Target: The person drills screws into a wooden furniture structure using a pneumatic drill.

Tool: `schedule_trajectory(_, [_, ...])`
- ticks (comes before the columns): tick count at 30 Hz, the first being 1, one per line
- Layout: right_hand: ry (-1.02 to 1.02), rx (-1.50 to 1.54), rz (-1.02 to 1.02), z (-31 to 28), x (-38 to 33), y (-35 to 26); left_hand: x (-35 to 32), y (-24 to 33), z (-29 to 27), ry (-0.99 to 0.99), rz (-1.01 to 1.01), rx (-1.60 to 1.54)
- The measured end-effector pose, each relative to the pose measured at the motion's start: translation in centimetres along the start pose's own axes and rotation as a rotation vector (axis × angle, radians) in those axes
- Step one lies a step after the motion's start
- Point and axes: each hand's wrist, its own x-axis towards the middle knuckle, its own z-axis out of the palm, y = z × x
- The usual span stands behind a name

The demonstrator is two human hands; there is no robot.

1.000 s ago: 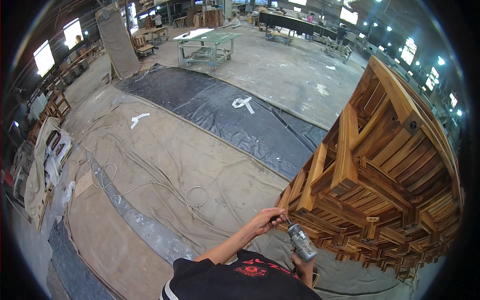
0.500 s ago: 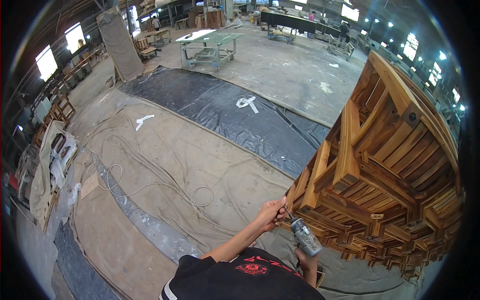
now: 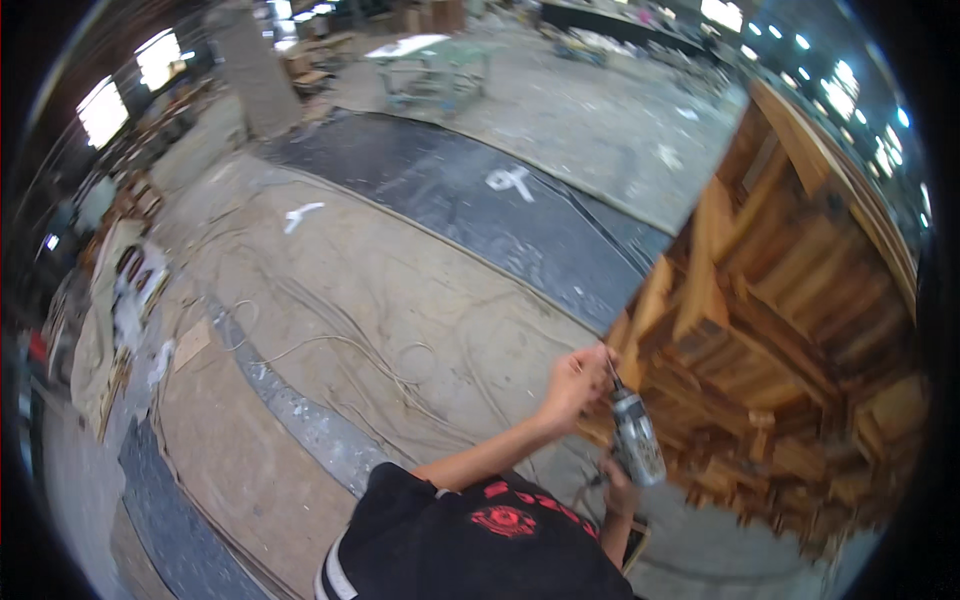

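Observation:
My right hand (image 3: pixel 620 487) grips a worn grey power drill (image 3: pixel 636 440) from below, its long thin bit aimed up and away from me. My left hand (image 3: pixel 578 382) is closed in a pinch by the tip of that bit; what its fingers hold, if anything, is too small and blurred to make out. Both hands are beside the near left edge of a large slatted wooden piece of furniture (image 3: pixel 700 310), which stands tilted at my right with its braces and blocks facing me. Whether the bit touches the wood, I cannot tell.
A tan cloth (image 3: pixel 480 300) covers the floor, with a loose pale hose (image 3: pixel 310 342) snaking over it. Beyond runs a black sheet (image 3: pixel 400 180) with a white strip (image 3: pixel 512 183) on it. Further off stand a green table (image 3: pixel 435 68) and a draped upright panel (image 3: pixel 255 75).
Both hands and the drill have shifted a little up and to the right in the picture. The whole view has shifted and blurred; the left fingers stay by the bit tip.

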Motion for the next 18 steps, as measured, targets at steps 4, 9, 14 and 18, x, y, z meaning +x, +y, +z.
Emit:
schedule_trajectory(4, [0.018, -0.014, -0.169, 0.0, 0.1, 0.8, -1.4, 2.5, 0.3, -0.118, -0.137, -0.05])
schedule_trajectory(9, [0.009, -0.127, -0.258, -0.7, -1.0, -1.4, -1.6, 0.7, -0.2, -0.145, -0.305, 0.029])
schedule_trajectory(14, [0.095, -0.199, -0.161, -1.7, -2.8, 0.8, -0.7, -6.3, -8.1, 0.079, -0.619, 0.049])
schedule_trajectory(18, [0.167, -0.252, -0.185, -1.8, -4.1, 1.4, -1.3, -7.8, -10.1, 0.102, -0.672, 0.035])
